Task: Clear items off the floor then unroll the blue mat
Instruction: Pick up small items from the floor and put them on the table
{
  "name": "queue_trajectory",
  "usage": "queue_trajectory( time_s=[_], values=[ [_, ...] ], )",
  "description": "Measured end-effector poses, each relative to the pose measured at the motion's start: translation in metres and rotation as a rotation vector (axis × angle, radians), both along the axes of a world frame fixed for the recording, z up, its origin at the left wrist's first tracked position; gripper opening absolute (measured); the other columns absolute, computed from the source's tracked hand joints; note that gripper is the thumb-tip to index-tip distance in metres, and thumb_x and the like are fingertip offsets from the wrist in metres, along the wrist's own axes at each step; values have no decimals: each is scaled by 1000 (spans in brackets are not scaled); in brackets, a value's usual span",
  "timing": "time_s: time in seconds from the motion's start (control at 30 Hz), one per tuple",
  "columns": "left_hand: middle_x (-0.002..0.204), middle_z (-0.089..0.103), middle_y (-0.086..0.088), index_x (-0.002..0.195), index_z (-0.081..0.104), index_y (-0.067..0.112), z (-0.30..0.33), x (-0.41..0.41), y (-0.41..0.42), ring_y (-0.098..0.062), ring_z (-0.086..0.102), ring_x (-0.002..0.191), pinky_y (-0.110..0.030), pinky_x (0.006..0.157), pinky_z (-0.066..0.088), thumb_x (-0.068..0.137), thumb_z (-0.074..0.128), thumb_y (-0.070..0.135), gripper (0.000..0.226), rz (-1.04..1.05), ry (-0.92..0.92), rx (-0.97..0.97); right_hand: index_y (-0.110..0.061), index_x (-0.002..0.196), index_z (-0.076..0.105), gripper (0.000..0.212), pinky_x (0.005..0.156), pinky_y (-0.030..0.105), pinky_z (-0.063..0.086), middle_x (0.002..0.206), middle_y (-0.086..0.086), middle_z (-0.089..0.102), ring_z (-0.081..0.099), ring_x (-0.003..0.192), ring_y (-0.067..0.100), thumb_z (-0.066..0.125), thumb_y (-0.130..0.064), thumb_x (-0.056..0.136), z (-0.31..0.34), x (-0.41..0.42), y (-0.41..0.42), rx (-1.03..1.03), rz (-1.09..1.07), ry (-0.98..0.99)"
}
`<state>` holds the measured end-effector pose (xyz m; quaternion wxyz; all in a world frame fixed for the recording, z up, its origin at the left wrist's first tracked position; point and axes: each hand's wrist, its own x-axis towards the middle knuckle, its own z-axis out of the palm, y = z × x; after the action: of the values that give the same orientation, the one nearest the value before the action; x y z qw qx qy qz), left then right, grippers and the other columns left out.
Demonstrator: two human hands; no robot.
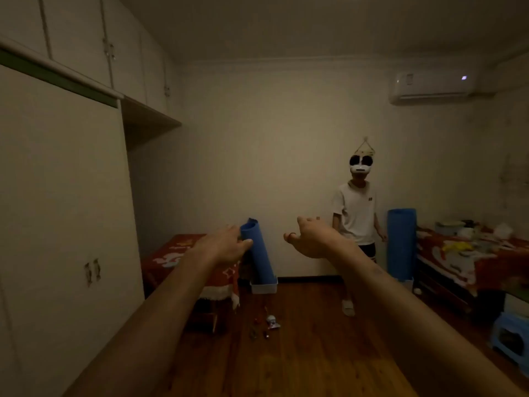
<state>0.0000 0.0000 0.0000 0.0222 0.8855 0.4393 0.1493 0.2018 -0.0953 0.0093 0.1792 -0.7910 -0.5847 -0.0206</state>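
A rolled blue mat (pixel 260 256) leans in a white bin (pixel 264 287) on the floor at the far wall. My left hand (pixel 226 246) reaches out level with the roll's top end, thumb overlapping its side; real contact is unclear because the roll stands well ahead of me. My right hand (pixel 310 237) is held out open, fingers curled, holding nothing. Several small items (pixel 264 325), including a small white figure, lie on the wooden floor below the bin. A second rolled blue mat (pixel 401 243) stands upright at the right.
A person in a white T-shirt (pixel 356 216) stands by the far wall. A red-covered table (pixel 177 259) is on the left, a cluttered red-covered table (pixel 472 253) on the right, a blue stool (pixel 512 339) below it. White wardrobes (pixel 65 196) line the left.
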Motion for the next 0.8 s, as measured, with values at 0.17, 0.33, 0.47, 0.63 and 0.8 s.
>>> queue_trajectory(
  time_s=[0.17,0.33,0.47,0.63,0.8],
  values=[
    [148,40,-10,143,36,13,2,38,50,-27,43,130,-40,103,35,100,35,48,56,6,29,-4,-7,147,30,64,107,45,35,148,17,40,41,132,33,42,-49,99,-2,42,61,-24,13,-7],
    [155,30,-10,149,27,12,8,70,110,-26,34,138,-42,109,31,100,33,48,61,43,41,17,-9,148,28,64,107,45,36,149,17,39,41,133,33,43,-47,100,10,79,124,-5,13,-6],
    [154,32,-10,150,26,13,2,95,171,-27,36,137,-42,108,32,98,36,50,64,67,22,9,-8,147,31,63,105,44,38,148,16,41,43,130,33,41,-48,100,3,102,180,-25,27,-30],
    [154,32,-8,149,29,18,-15,120,255,-25,36,136,-43,108,32,97,35,53,63,27,26,0,-7,147,30,64,107,45,39,148,17,41,42,131,34,40,-49,100,-13,125,260,-41,33,-37],
    [152,35,-9,147,30,15,-29,136,367,-27,39,134,-43,106,35,95,37,54,66,49,26,-10,-8,145,33,63,104,44,40,146,17,43,44,129,33,43,-49,99,-23,143,365,-39,16,-47]
  ],
)
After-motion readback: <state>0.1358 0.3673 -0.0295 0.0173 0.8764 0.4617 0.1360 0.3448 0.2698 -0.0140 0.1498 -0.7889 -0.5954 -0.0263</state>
